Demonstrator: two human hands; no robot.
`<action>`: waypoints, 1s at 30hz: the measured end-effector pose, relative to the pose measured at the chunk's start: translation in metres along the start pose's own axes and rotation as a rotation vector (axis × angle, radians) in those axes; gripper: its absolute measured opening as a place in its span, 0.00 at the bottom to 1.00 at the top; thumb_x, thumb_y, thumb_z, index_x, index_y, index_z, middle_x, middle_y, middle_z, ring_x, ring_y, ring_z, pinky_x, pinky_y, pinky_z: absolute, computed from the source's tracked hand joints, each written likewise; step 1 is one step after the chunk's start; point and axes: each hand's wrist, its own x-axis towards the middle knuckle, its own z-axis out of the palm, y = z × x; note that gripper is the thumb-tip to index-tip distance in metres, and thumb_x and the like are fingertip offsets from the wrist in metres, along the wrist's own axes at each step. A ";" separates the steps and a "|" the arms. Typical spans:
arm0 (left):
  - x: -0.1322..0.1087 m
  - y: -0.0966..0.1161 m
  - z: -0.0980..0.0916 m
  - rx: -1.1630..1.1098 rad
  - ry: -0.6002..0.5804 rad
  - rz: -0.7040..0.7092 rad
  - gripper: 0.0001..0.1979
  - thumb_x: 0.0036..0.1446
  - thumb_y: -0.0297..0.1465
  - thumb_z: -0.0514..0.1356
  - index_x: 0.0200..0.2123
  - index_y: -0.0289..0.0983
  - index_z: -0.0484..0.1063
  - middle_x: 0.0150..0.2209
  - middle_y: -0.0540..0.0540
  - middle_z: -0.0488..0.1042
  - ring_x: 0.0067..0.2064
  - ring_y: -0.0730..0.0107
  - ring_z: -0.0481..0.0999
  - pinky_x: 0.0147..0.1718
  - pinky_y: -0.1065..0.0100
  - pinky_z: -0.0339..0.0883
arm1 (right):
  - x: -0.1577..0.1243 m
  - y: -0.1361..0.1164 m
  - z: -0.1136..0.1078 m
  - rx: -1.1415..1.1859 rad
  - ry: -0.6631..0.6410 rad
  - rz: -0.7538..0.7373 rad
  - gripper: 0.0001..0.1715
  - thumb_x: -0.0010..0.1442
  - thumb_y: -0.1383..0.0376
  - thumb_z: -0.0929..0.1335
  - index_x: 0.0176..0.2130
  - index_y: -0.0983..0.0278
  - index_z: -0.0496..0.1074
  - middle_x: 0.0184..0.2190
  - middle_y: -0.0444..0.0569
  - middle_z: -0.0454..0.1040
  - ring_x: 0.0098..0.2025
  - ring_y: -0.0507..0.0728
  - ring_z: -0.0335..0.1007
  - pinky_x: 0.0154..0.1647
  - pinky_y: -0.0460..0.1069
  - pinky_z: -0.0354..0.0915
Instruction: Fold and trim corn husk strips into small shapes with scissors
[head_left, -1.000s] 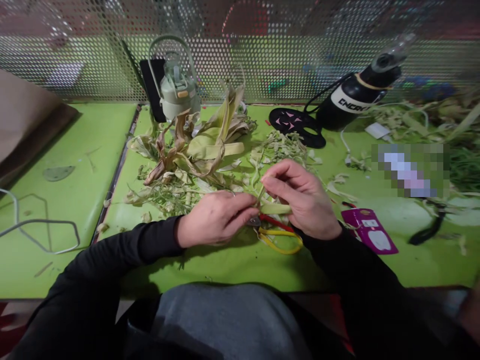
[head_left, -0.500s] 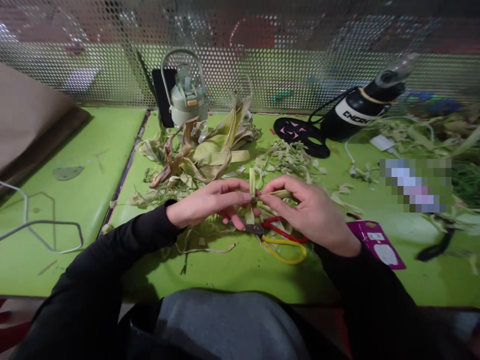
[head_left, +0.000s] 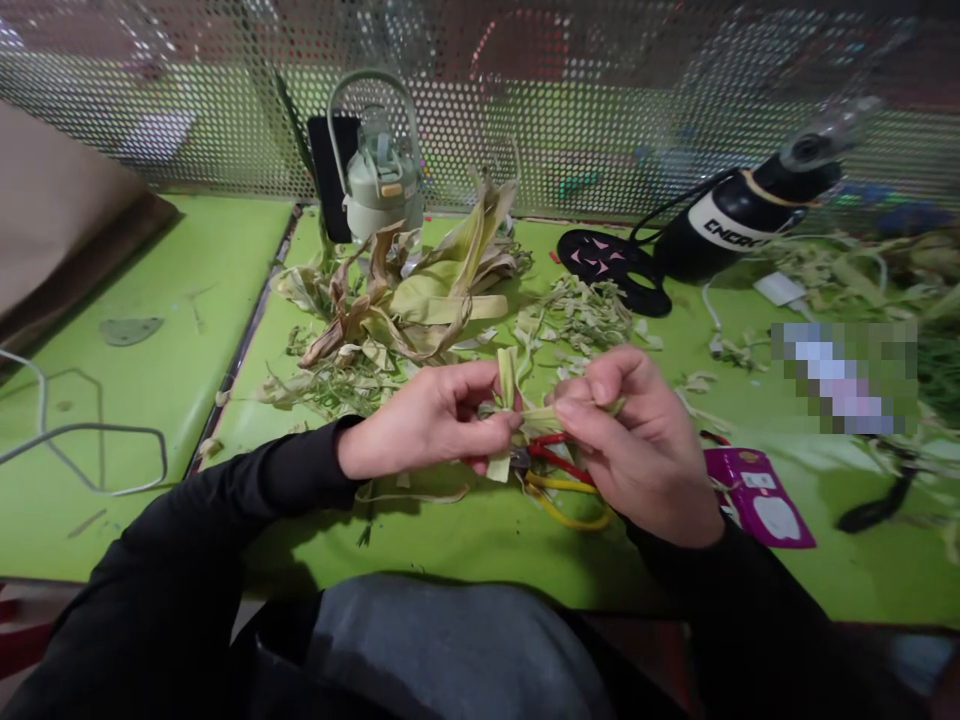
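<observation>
Between my hands is a folded piece of corn husk (head_left: 508,376), pale green, with one strip standing up and one end hanging down. My left hand (head_left: 435,418) is closed on it, thumb and fingers pinching its middle. A husk strip running off to the right is pinched by my right hand (head_left: 634,435), whose fingers are curled in. Under the hands lie scissors (head_left: 574,508) with one red and one yellow handle; their blades are mostly hidden. Behind the hands a heap of dry corn husks (head_left: 427,300) and shredded bits (head_left: 585,320) cover the green table (head_left: 480,560).
A pale green bottle (head_left: 381,185) and a dark phone (head_left: 330,170) stand by the perforated screen (head_left: 525,130). A black bottle (head_left: 720,225), a black palette-shaped piece (head_left: 600,265) and a purple packet (head_left: 757,497) are to the right. A brown paper bag (head_left: 67,210) lies left.
My right hand has curled its fingers and drawn the husk strip slightly right. My left thumb has come down over the husk's middle, with the fingers closing more. The view shifted a little.
</observation>
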 end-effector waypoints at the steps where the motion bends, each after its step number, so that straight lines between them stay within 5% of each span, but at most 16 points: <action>1: 0.001 0.000 -0.001 -0.007 0.007 -0.002 0.05 0.58 0.28 0.62 0.36 0.34 0.68 0.25 0.56 0.70 0.21 0.86 0.70 0.21 0.82 0.68 | 0.001 0.000 0.000 0.008 0.005 -0.002 0.15 0.59 0.63 0.69 0.33 0.57 0.56 0.26 0.39 0.58 0.22 0.49 0.49 0.20 0.47 0.52; 6: 0.007 0.003 -0.011 -0.065 -0.033 -0.113 0.08 0.61 0.33 0.61 0.39 0.34 0.68 0.25 0.53 0.73 0.24 0.77 0.78 0.21 0.80 0.68 | 0.016 0.002 -0.012 -0.279 0.050 -0.084 0.11 0.61 0.62 0.69 0.36 0.57 0.61 0.27 0.41 0.60 0.24 0.51 0.56 0.23 0.49 0.56; 9: 0.011 0.003 -0.017 -0.119 0.015 -0.118 0.08 0.64 0.32 0.58 0.45 0.34 0.68 0.36 0.46 0.78 0.29 0.74 0.82 0.23 0.78 0.70 | 0.025 0.001 -0.024 -0.640 0.233 -0.394 0.13 0.60 0.63 0.71 0.43 0.57 0.66 0.39 0.48 0.70 0.39 0.57 0.68 0.38 0.54 0.66; 12: 0.013 -0.001 -0.020 -0.138 0.057 -0.074 0.15 0.67 0.31 0.53 0.56 0.37 0.64 0.47 0.40 0.77 0.33 0.72 0.83 0.27 0.75 0.74 | 0.025 -0.001 -0.026 -0.841 0.331 -0.617 0.07 0.63 0.63 0.69 0.43 0.58 0.69 0.44 0.52 0.73 0.46 0.60 0.69 0.44 0.55 0.65; 13: 0.013 -0.003 -0.021 -0.142 0.052 -0.066 0.17 0.68 0.31 0.53 0.59 0.38 0.62 0.49 0.40 0.76 0.35 0.72 0.83 0.28 0.74 0.74 | 0.024 -0.002 -0.024 -0.870 0.272 -0.597 0.03 0.65 0.62 0.67 0.40 0.58 0.69 0.40 0.51 0.74 0.43 0.59 0.69 0.41 0.54 0.65; 17: 0.013 -0.007 -0.018 -0.147 0.021 -0.073 0.18 0.66 0.28 0.55 0.58 0.37 0.64 0.45 0.41 0.78 0.37 0.71 0.83 0.30 0.74 0.75 | 0.020 0.002 -0.009 -0.910 -0.007 -0.359 0.15 0.67 0.57 0.64 0.30 0.60 0.67 0.25 0.45 0.70 0.27 0.53 0.64 0.28 0.50 0.59; 23: 0.016 -0.009 -0.015 0.030 0.051 -0.066 0.12 0.57 0.33 0.65 0.42 0.32 0.70 0.29 0.50 0.77 0.28 0.77 0.76 0.30 0.74 0.72 | 0.018 0.005 -0.002 -0.861 -0.176 -0.177 0.18 0.63 0.63 0.65 0.23 0.60 0.61 0.18 0.40 0.61 0.20 0.49 0.54 0.23 0.48 0.52; 30: 0.015 -0.009 -0.015 -0.016 0.037 -0.032 0.10 0.57 0.31 0.64 0.38 0.32 0.70 0.23 0.52 0.74 0.24 0.79 0.73 0.25 0.77 0.67 | 0.011 0.000 -0.002 -0.607 -0.295 -0.059 0.19 0.62 0.62 0.64 0.21 0.61 0.59 0.16 0.38 0.55 0.19 0.48 0.50 0.20 0.46 0.49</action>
